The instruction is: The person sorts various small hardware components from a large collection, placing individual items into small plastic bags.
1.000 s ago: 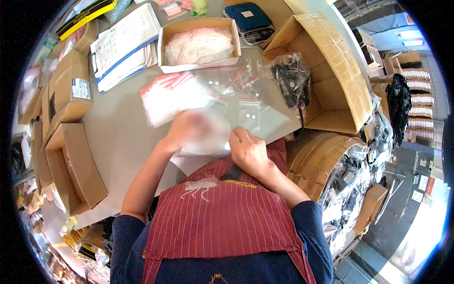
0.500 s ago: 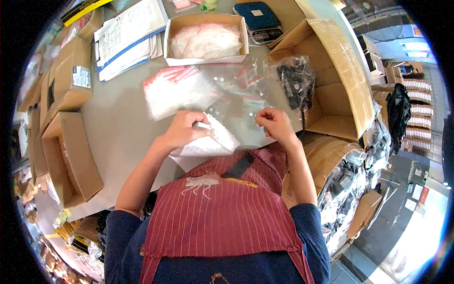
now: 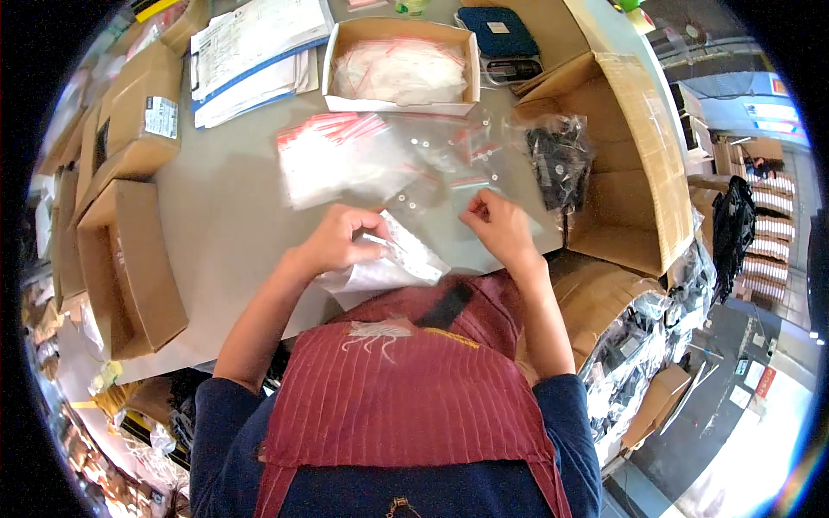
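Observation:
My left hand (image 3: pixel 344 239) is closed on a white sheet (image 3: pixel 419 259) that looks like a bent sheet of small round stickers. The sheet hangs over the table's near edge, above the apron. To its right, my right hand (image 3: pixel 499 226) has its thumb and fingertips pinched together over a small clear zip bag (image 3: pixel 471 183); anything between them is too small to make out. Beyond both hands lies a fanned stack of clear zip bags (image 3: pixel 341 164) with red strips. Beside it, other clear bags (image 3: pixel 440 155) are spread out, with small white dots on them.
A white box (image 3: pixel 401 105) full of zip bags stands at the back. A clipboard with papers (image 3: pixel 250 47) lies left of it. An open carton (image 3: pixel 635 173) and a bag of black items (image 3: pixel 560 164) are on the right. Brown boxes (image 3: pixel 129 268) line the left.
My right hand has moved left over the table, closer to the spread bags. The sheet in my left hand has tilted and bent differently. The whole view has shifted slightly.

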